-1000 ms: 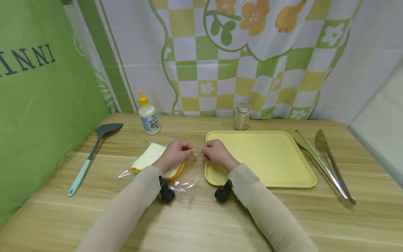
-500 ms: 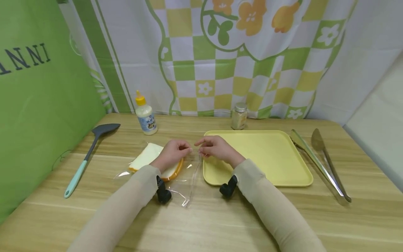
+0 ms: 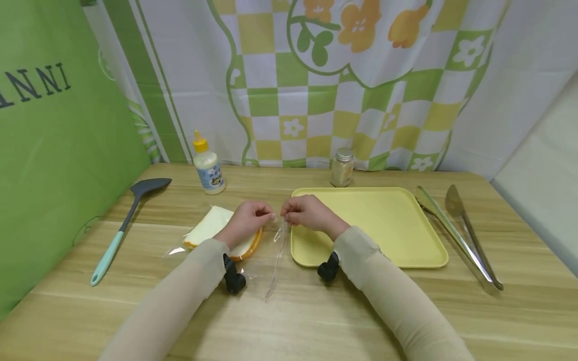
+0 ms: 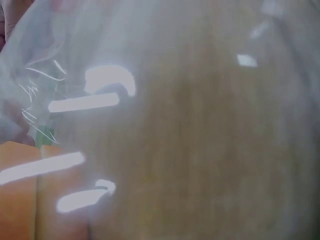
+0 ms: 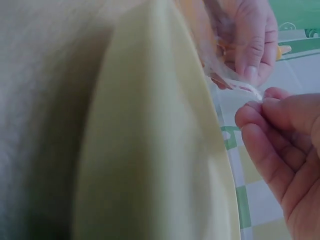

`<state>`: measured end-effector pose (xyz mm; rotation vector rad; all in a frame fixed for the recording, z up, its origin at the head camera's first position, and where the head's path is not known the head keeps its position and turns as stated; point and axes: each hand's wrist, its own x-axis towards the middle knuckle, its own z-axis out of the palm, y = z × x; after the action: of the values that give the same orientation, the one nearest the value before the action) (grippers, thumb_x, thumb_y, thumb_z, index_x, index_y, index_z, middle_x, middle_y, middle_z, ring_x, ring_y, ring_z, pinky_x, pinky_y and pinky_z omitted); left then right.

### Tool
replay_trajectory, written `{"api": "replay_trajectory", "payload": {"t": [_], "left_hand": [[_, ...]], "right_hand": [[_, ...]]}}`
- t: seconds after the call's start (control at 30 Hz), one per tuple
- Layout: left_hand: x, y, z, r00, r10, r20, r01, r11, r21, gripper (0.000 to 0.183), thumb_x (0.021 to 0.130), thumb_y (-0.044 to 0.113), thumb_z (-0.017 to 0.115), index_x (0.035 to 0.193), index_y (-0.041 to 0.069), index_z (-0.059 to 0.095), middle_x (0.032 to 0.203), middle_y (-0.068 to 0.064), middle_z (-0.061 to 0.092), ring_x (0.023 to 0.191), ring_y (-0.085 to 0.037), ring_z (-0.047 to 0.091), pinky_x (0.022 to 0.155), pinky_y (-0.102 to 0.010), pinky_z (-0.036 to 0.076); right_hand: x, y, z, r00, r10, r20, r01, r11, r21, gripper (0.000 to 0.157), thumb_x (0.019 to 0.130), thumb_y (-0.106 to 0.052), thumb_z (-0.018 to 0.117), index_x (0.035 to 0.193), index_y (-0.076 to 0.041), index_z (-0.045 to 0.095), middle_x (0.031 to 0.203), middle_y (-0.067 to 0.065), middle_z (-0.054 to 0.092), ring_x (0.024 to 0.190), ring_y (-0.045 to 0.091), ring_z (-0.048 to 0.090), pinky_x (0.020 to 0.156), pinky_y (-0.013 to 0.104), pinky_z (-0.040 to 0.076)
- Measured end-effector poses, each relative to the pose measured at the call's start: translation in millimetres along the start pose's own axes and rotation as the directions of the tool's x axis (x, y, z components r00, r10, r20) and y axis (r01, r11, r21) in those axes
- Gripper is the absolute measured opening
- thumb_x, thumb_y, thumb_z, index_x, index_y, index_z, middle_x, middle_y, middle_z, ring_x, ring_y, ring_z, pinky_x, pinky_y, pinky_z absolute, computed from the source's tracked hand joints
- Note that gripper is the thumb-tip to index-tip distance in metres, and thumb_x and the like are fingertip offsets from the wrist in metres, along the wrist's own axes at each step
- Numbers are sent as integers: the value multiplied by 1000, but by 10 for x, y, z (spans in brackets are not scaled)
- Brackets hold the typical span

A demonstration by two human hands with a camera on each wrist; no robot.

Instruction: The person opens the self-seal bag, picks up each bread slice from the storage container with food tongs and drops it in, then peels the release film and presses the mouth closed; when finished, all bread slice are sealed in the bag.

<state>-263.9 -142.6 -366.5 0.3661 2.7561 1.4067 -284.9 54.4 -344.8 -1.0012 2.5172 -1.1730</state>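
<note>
Sliced white bread [image 3: 208,226] with an orange crust lies in a clear plastic bag [image 3: 281,238] left of the yellow tray. Thumb and forefinger of my left hand [image 3: 246,220] pinch the bag near its mouth, above the bread. My right hand [image 3: 311,215] pinches the bag's edge over the tray's left rim. The right wrist view shows the right hand [image 5: 295,145] at a whitish strip of the bag [image 5: 247,88], with the left hand [image 5: 255,42] just behind. Glare-streaked film and orange crust [image 4: 20,200] fill much of the left wrist view.
The yellow tray [image 3: 370,225] sits right of the bag. A yellow-capped squeeze bottle [image 3: 209,173] and a metal-lidded jar [image 3: 342,169] stand at the back. A spatula [image 3: 128,220] lies at the left; metal tongs [image 3: 469,248] lie at the right.
Half a second ago my right fingers were spread; now they are together, pinching the bag's edge. Both hands are slightly farther apart than a second ago. The bread has stayed put.
</note>
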Motion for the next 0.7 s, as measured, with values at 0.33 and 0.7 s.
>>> {"api": "replay_trajectory", "payload": {"t": [0.33,0.7], "left_hand": [[-5,7,-53,999,-40,-7,40,999,-19,14,87,16,63,89,3,68,78,-3,63,71,-13,50,66,-25,42],[20,-42,-51,998,-39,-45,37,999,-35,13,86,16,64,87,5,70,82,-3,66,74,-12,54,70,-25,45]], "right_hand": [[11,-12,76,997,-71,-16,70,997,-41,10,91,3,51,88,-2,60,72,3,61,66,8,56,61,21,48],[-109,-24,86,990,-127,-58,120,987,-107,13,91,2,50,82,-6,55,67,1,53,61,8,49,55,20,41]]}}
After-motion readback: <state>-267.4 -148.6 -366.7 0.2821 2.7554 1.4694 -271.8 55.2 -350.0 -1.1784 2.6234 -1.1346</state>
